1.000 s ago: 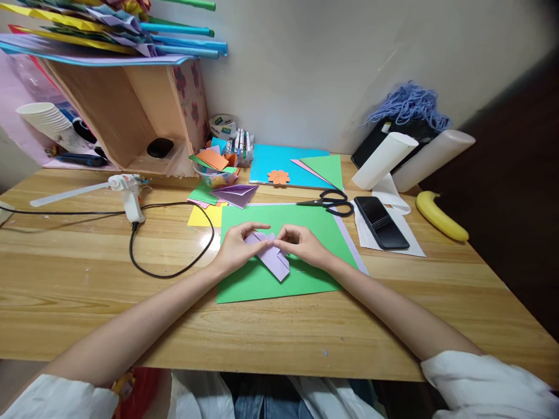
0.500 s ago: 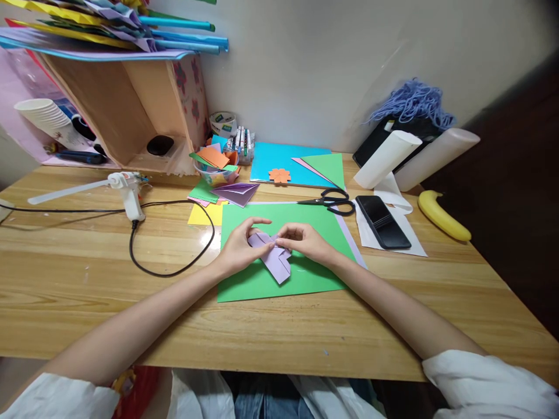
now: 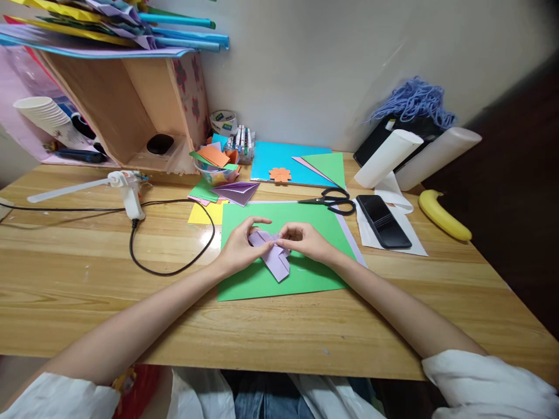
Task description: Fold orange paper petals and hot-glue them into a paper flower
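Note:
A folded piece of lilac paper (image 3: 276, 265) is held between both hands, just above a green sheet of paper (image 3: 244, 285) on the table. My left hand (image 3: 244, 247) grips its upper left side, thumb on top and index finger raised. At the upper right edge, my right hand (image 3: 304, 240) pinches the paper between thumb and fingertips. The paper has creases and stepped notches on its right side; part of its top is hidden by the fingers. Black scissors (image 3: 327, 201) lie at the green sheet's far right edge.
A white glue gun (image 3: 128, 195) with a looping black cord stands left. Behind are a tub of paper scraps (image 3: 216, 171), a purple folded paper (image 3: 236, 192) and an orange paper flower (image 3: 280, 174) on a blue sheet. A phone (image 3: 383, 221) and a banana (image 3: 443, 215) lie right.
Both hands keep their hold on the lilac paper. Its lower tip has shifted very slightly; otherwise little differs.

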Tool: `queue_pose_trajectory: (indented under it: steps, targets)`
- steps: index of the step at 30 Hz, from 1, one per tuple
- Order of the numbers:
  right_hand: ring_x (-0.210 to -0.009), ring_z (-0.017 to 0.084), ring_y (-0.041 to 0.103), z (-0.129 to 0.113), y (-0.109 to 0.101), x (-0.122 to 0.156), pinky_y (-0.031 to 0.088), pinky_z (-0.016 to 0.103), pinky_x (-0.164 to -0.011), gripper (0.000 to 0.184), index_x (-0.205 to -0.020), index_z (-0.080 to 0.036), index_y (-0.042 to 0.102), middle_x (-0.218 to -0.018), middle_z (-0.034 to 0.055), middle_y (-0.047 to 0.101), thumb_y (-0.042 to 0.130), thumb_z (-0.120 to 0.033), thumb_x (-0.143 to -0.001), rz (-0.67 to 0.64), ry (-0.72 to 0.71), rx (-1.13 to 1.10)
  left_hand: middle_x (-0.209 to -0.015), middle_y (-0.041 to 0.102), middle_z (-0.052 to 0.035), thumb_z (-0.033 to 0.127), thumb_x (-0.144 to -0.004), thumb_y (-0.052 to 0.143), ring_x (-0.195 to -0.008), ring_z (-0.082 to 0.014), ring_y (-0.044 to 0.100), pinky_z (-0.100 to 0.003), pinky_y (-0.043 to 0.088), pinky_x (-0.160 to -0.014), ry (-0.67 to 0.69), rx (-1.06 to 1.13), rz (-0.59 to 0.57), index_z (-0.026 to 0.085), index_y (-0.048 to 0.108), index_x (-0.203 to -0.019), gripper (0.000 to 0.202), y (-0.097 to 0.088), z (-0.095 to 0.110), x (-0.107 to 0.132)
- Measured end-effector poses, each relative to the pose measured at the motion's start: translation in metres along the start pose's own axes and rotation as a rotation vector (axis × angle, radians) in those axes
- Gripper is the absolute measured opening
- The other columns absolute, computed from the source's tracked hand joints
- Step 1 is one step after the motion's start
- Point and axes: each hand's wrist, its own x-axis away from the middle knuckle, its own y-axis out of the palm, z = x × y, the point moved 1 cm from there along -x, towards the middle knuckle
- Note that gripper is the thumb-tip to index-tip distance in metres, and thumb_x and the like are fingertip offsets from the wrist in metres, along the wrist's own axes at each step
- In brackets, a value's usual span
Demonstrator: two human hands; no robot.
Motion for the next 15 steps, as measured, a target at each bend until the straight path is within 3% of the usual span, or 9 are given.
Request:
queue_pose_trajectory:
  steps: [6, 15]
  targets:
    - [-0.053, 0.009, 0.051, -0.0022, -0.0022, 0.0001, 0.037, 0.022, -0.05, 0.027, -0.071, -0.014, 0.058, -0.061, -0.0004, 0.057, 0.067, -0.039, -0.072, -0.009, -0.007, 0.067, -0.067, 0.055, 0.0027, 0.028, -0.067, 0.065, -0.056, -0.0091, 0.051, -0.017, 0.038, -0.05, -0.02, 0.036, 0.001, 0.016, 0.048, -0.108, 0.047, 0.0015, -0.0018, -0.0008]
    - [-0.06, 0.011, 0.053, -0.0024, 0.0052, 0.003, 0.042, 0.023, -0.056, 0.024, -0.076, -0.015, 0.056, -0.07, 0.0004, 0.057, 0.062, -0.038, -0.077, 0.027, -0.063, 0.137, -0.065, 0.055, 0.003, 0.031, -0.066, 0.067, -0.057, -0.0102, 0.052, -0.018, 0.037, -0.052, -0.042, -0.005, 0.001, 0.017, 0.049, -0.108, 0.048, 0.0013, -0.0009, 0.0]
